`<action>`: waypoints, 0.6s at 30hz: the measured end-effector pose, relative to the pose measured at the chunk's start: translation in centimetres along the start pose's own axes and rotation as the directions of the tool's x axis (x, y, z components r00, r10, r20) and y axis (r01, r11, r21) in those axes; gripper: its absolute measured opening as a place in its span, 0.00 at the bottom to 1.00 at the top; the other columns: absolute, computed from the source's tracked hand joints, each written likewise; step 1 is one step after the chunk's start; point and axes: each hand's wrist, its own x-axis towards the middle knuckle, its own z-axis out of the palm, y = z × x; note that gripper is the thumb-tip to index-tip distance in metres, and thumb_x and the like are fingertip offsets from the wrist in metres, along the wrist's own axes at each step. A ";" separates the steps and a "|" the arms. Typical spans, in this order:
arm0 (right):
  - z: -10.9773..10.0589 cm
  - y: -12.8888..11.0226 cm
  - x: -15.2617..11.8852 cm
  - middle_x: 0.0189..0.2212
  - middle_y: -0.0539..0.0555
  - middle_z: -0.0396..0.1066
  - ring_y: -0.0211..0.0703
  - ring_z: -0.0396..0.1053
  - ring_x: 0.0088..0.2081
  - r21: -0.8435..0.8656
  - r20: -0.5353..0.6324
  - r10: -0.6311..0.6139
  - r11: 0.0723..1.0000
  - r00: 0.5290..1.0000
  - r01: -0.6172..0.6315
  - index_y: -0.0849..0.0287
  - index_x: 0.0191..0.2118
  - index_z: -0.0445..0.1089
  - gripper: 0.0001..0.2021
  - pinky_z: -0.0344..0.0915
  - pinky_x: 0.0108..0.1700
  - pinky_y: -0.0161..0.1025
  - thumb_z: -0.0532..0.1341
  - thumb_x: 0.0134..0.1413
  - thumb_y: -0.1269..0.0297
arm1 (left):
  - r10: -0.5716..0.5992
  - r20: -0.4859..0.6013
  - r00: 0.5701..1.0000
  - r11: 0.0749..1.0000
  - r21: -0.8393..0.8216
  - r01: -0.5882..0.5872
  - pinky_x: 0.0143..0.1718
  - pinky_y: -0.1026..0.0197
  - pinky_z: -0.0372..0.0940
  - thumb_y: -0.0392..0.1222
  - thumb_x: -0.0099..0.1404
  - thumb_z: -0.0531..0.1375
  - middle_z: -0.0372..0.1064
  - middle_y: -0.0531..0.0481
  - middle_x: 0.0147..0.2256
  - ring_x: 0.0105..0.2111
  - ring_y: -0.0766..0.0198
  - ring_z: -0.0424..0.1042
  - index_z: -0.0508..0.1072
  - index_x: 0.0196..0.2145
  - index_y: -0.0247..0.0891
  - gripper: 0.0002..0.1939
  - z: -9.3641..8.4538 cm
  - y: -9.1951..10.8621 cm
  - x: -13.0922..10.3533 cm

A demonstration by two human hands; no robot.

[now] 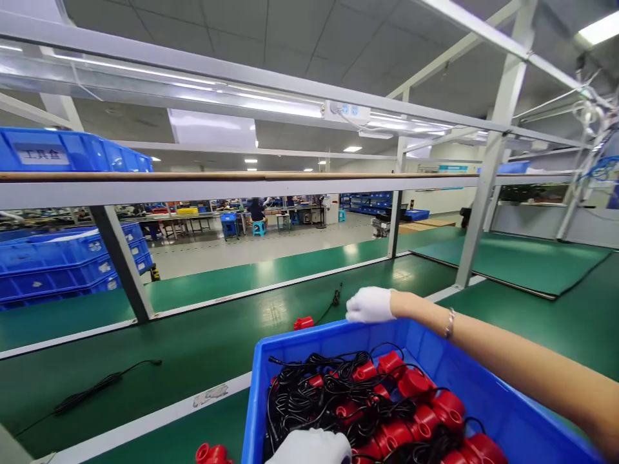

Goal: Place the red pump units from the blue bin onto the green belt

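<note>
A blue plastic bin point(333, 335) holds several red plastic fittings point(416, 383) with bundled black cables point(309, 370). My right hand point(370, 305), in a white glove, is at the bin's far rim with its fingers curled; what they hold, if anything, is hidden. Low in the bin, my gloved left hand point(312, 446) rests over the cables and fittings, its fingers out of sight. Beyond the far rim, another red fitting point(304, 323) lies on the green surface, its black cable point(335, 298) stretching toward my right hand.
A black cable point(97, 388) lies on the green belt point(193, 335) at left. One more red fitting point(211, 453) sits at the bottom edge. White frame posts point(476, 212) and a shelf point(271, 187) cross ahead. Stacked blue crates point(62, 264) stand at left.
</note>
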 end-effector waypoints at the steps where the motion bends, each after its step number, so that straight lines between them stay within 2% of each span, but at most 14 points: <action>1: 1.4 0.0 -2.1 0.38 0.57 0.74 0.47 0.72 0.42 -0.022 0.044 0.027 0.999 0.999 -0.026 0.64 0.41 0.74 0.15 0.67 0.48 0.50 0.59 0.63 0.55 | 0.016 0.001 1.000 1.000 -0.011 -0.016 0.45 0.41 0.66 0.51 0.63 0.51 0.76 0.37 0.46 0.46 0.39 0.74 0.75 0.49 0.43 0.22 -0.3 0.2 -0.2; 3: 4.3 -0.3 -5.5 0.33 0.57 0.74 0.46 0.73 0.38 -0.065 0.126 0.101 0.993 0.987 -0.094 0.63 0.35 0.75 0.11 0.70 0.44 0.47 0.65 0.56 0.59 | 0.023 -0.014 1.000 0.999 -0.028 -0.024 0.45 0.40 0.65 0.56 0.63 0.51 0.75 0.37 0.46 0.46 0.38 0.74 0.74 0.50 0.44 0.24 -0.8 0.3 -0.7; 4: 5.8 -0.6 -6.6 0.34 0.57 0.74 0.46 0.73 0.38 -0.082 0.143 0.143 0.988 0.979 -0.133 0.63 0.37 0.75 0.10 0.70 0.43 0.47 0.66 0.55 0.60 | 0.024 -0.026 0.999 0.999 -0.030 -0.024 0.46 0.40 0.65 0.57 0.63 0.50 0.75 0.37 0.46 0.47 0.38 0.74 0.74 0.50 0.44 0.25 -0.9 0.3 -0.9; 6: 8.1 -1.1 -8.0 0.42 0.58 0.73 0.46 0.72 0.42 -0.100 0.115 0.221 0.973 0.969 -0.210 0.63 0.46 0.72 0.14 0.70 0.46 0.48 0.66 0.56 0.60 | 0.022 -0.061 0.998 0.999 -0.025 -0.024 0.46 0.41 0.64 0.56 0.65 0.48 0.75 0.38 0.46 0.47 0.39 0.73 0.74 0.49 0.45 0.24 -0.8 0.1 -1.1; 8: 9.5 -1.2 -8.5 0.50 0.59 0.69 0.48 0.70 0.47 -0.093 0.069 0.277 0.958 0.959 -0.270 0.63 0.54 0.67 0.20 0.69 0.50 0.51 0.63 0.60 0.59 | 0.012 -0.110 0.994 1.000 -0.021 -0.014 0.46 0.44 0.64 0.54 0.65 0.48 0.76 0.39 0.44 0.46 0.41 0.74 0.75 0.47 0.45 0.22 -0.5 -0.2 -1.0; 9: 9.9 -1.1 -8.6 0.51 0.59 0.68 0.48 0.69 0.49 -0.081 0.064 0.296 0.953 0.953 -0.291 0.63 0.55 0.65 0.20 0.68 0.51 0.52 0.63 0.61 0.59 | 0.000 -0.133 0.991 1.000 -0.028 -0.004 0.45 0.46 0.64 0.54 0.65 0.48 0.76 0.41 0.43 0.44 0.44 0.74 0.75 0.46 0.46 0.22 -0.3 -0.3 -0.9; 11: 10.3 -0.7 -8.6 0.49 0.58 0.69 0.47 0.69 0.48 -0.042 0.094 0.315 0.949 0.945 -0.312 0.64 0.52 0.68 0.17 0.68 0.51 0.51 0.62 0.62 0.59 | -0.009 -0.187 0.982 0.996 -0.088 -0.008 0.43 0.52 0.64 0.55 0.66 0.48 0.77 0.44 0.39 0.40 0.49 0.75 0.76 0.42 0.46 0.20 0.0 -0.7 -0.7; 14: 9.8 0.1 -8.9 0.46 0.57 0.70 0.46 0.70 0.47 0.065 0.105 0.306 0.947 0.946 -0.313 0.64 0.48 0.70 0.13 0.69 0.50 0.50 0.61 0.63 0.61 | 0.009 -0.255 0.967 0.952 -0.293 -0.086 0.41 0.58 0.63 0.58 0.64 0.52 0.75 0.49 0.33 0.36 0.57 0.72 0.75 0.33 0.43 0.19 0.3 -0.9 -0.6; 16: 8.9 0.6 -9.3 0.47 0.57 0.70 0.46 0.70 0.47 0.172 0.044 0.288 0.941 0.957 -0.291 0.64 0.49 0.69 0.13 0.69 0.50 0.49 0.60 0.64 0.60 | -0.004 -0.257 0.966 0.908 -0.406 -0.105 0.34 0.60 0.63 0.59 0.62 0.54 0.73 0.51 0.28 0.29 0.60 0.71 0.73 0.30 0.41 0.19 0.4 -0.7 -0.7; 18: 7.8 0.8 -10.1 0.47 0.57 0.69 0.45 0.69 0.47 0.300 -0.060 0.273 0.922 0.960 -0.244 0.64 0.50 0.68 0.14 0.69 0.50 0.49 0.59 0.65 0.60 | -0.037 -0.230 0.973 0.870 -0.487 -0.082 0.23 0.63 0.59 0.62 0.60 0.55 0.69 0.53 0.21 0.19 0.64 0.66 0.71 0.30 0.39 0.22 0.5 -0.3 -0.8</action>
